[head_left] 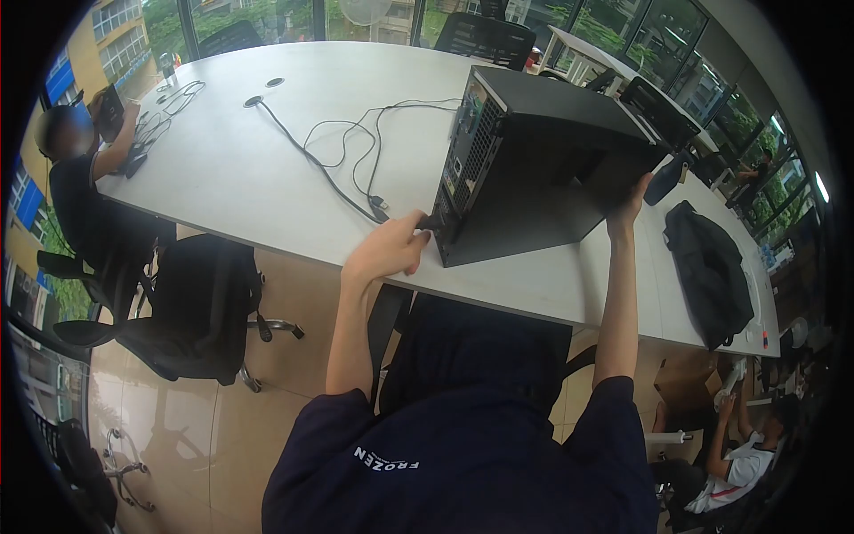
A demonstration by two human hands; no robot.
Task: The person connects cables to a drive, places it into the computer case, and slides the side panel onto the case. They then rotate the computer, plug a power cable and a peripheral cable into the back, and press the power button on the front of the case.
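Observation:
A black computer tower (551,169) stands on the white table (240,178) in front of me, its rear panel with vents and ports (461,165) turned to the left. My left hand (387,247) is closed on a black power plug (431,222) at the lower part of that panel. Against the tower's opposite end rests my right hand (630,212), gripping its edge with fingers partly hidden. A thick black cable (311,160) runs from a table grommet (253,102) toward my left hand. Beside it lies a thin cable with a USB connector (379,203).
A black bag (709,271) and a dark pouch (665,181) lie right of the tower. At the far left a person (84,178) sits holding a dark device, near an office chair (187,311). Another person (734,467) sits at lower right.

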